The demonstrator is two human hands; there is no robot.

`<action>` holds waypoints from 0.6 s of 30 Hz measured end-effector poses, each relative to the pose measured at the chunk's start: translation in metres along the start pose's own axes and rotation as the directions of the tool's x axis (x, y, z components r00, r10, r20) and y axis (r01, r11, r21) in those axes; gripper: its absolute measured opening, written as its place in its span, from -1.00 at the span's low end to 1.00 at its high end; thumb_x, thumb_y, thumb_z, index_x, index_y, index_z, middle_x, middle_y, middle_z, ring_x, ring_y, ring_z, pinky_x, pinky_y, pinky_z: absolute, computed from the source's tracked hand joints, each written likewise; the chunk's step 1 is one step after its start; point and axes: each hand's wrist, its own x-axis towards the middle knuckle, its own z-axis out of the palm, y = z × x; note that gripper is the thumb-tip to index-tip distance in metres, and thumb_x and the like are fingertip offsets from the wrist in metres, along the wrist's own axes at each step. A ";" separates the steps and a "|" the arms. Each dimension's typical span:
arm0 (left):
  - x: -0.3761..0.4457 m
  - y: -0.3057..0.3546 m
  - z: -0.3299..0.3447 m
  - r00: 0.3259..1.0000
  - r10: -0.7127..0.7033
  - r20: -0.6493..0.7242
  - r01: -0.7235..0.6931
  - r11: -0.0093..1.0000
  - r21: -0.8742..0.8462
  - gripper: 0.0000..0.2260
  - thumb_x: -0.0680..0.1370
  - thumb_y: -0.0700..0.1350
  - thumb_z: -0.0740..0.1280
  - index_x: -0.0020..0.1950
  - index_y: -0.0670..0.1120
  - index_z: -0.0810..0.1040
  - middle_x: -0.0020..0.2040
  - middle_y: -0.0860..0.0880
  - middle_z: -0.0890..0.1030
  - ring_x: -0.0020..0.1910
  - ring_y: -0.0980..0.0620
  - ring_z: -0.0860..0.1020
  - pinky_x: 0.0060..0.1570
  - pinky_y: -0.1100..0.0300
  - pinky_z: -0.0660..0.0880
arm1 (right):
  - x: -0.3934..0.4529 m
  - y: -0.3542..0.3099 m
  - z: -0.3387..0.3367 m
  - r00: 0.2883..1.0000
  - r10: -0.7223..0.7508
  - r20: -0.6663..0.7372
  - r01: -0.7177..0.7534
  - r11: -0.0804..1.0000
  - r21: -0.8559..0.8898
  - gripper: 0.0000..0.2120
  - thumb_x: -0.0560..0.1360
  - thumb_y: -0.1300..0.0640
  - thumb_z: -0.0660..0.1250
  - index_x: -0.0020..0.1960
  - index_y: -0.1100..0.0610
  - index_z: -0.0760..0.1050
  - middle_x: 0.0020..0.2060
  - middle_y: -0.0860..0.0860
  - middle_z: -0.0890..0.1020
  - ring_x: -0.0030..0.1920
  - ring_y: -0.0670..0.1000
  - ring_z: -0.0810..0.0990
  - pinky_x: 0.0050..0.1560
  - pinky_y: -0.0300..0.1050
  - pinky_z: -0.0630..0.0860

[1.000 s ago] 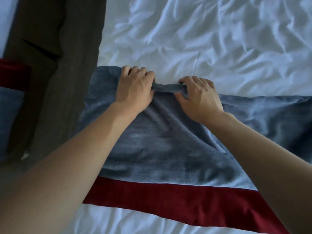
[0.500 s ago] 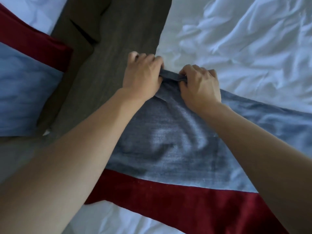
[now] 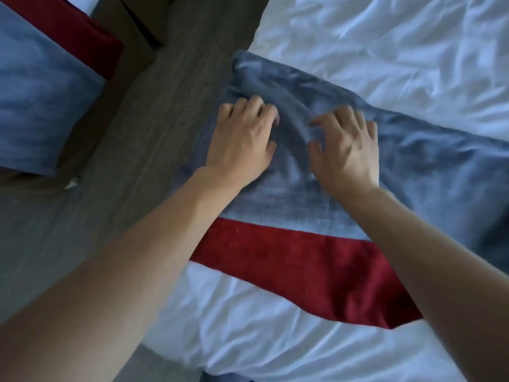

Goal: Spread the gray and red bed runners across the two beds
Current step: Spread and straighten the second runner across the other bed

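A gray and red bed runner point(image 3: 289, 208) lies across the white bed point(image 3: 399, 51) on the right, its red band point(image 3: 303, 260) nearest me and its end draped over the bed's left side. My left hand point(image 3: 242, 139) and my right hand point(image 3: 347, 150) rest palm-down on the gray part, fingers apart, with a raised fold of cloth point(image 3: 292, 117) between them. The right hand is blurred. A second gray and red runner point(image 3: 41, 106) lies over the other bed at the upper left.
A strip of dark wood-grain floor point(image 3: 132, 150) runs between the two beds. Rumpled white bedding point(image 3: 248, 326) covers the right bed on both sides of the runner. A small white scrap point(image 3: 71, 184) lies on the floor by the left bed.
Both hands have let go of the runner's far edge and now lie open on the gray cloth, nearer to me. The edge sits beyond my fingers. The view has swung to the left.
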 end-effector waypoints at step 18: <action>-0.229 0.150 0.035 0.962 0.231 0.146 -0.236 0.972 0.013 -0.75 0.44 0.06 0.35 0.05 0.00 0.59 0.01 0.02 0.54 0.00 -0.07 0.48 -0.03 0.01 0.31 | -0.306 0.028 -0.029 0.999 -0.030 0.027 0.031 1.000 -0.007 -0.70 0.35 0.18 0.42 0.09 0.14 0.61 -0.04 0.07 0.59 -0.06 0.16 0.53 0.04 0.06 0.38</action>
